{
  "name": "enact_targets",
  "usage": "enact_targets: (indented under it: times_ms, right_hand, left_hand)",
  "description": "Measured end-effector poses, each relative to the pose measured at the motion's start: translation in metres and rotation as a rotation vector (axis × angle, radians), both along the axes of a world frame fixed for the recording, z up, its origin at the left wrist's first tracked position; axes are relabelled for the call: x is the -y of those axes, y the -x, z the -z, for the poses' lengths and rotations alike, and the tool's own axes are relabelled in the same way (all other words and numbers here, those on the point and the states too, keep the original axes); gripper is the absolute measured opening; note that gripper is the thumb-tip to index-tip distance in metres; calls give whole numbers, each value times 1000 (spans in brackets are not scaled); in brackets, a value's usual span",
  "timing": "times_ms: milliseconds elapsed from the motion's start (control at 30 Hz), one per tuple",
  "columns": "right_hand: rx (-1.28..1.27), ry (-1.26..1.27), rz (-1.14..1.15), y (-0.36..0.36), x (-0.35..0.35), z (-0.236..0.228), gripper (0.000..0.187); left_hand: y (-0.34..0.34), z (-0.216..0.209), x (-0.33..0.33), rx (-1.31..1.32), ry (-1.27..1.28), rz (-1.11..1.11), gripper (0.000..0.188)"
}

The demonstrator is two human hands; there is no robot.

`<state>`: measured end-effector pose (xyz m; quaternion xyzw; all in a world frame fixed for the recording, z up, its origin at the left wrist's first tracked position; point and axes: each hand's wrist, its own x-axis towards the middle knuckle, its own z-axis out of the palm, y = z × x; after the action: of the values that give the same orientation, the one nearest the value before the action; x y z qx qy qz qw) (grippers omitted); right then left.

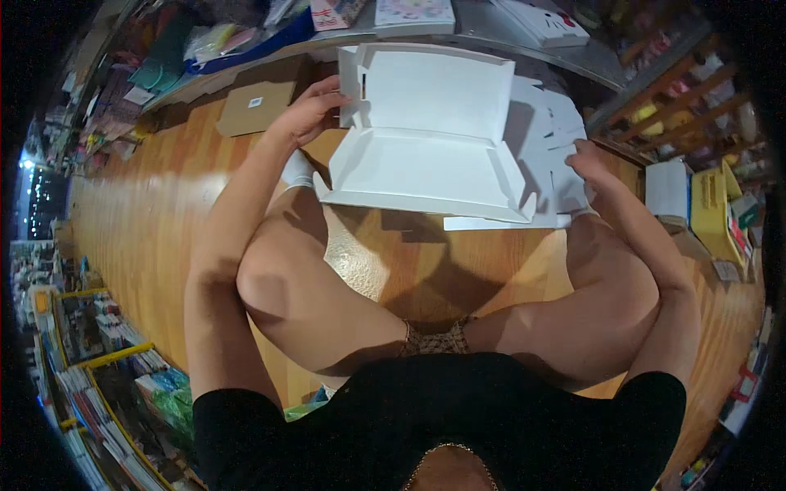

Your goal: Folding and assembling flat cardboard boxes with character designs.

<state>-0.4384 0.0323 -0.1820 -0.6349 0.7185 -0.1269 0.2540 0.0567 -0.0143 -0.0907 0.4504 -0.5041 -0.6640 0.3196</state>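
An open white cardboard box (426, 164) is in front of me between my knees, its lid raised at the far side and its small side flaps sticking out. My left hand (315, 113) has its fingers closed on the lid's left flap. Partly behind and to the right of the box lies a flat white cardboard sheet (557, 147) with cut slots. At that sheet's right edge my right hand (588, 162) is closed, its curled fingers pinching the edge; the fingertips show only in part.
A brown cardboard piece (260, 98) leans under the low grey shelf (483, 41), which carries flat boxes and packets. To the right stand a yellow container (715, 209) and a white box (667, 190). Racks of packed goods (98, 385) fill the lower left, over a wooden floor (139, 245).
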Motion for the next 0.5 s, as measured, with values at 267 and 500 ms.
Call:
enact_targets:
  times_ms: [267,500]
  right_hand:
    - [108,2,85,-9,-2,-2,36]
    - [146,-90,76,-6,3,-4,49]
  left_hand:
    - [3,-4,-2,16,40,8,40]
    - [2,-2,0,94,19,-21,39]
